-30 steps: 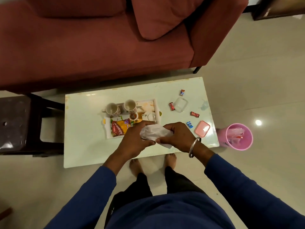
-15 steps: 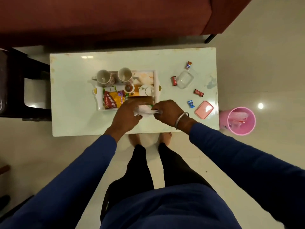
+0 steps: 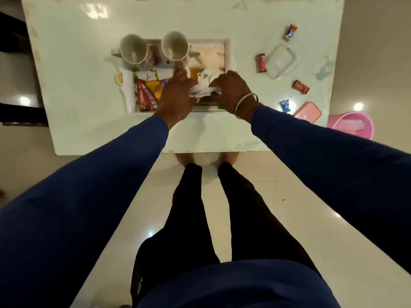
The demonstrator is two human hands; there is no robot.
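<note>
The person is bending in closer over the table (image 3: pixel 73 90). The two hands, which a second ago were holding the tissue (image 3: pixel 202 92) above the table's near edge, short of the tray (image 3: pixel 130 97), are now reaching over the tray's near right part. That suggests the tissue is being brought down to work, most likely to wipe the brown-stained floor of the tray or the small white pot (image 3: pixel 208 77) standing in it, rather than being carried off to the pink bin (image 3: pixel 355 126) far to the right of the tray.

The left hand (image 3: pixel 175 97) is curling its fingers round the tissue's left end. The right hand (image 3: pixel 231 90), a bangle on its wrist, is pinching the right end with bent fingers, so the tissue is hanging bunched between them. It is looking white, crumpled and thin, with loose corners sticking out, and is sitting just in front of the pot; whether it is touching the tray floor cannot be told.

Two mugs (image 3: pixel 133 48) are standing at the tray's far side and a snack packet (image 3: pixel 145 96) is lying in its left part.
</note>
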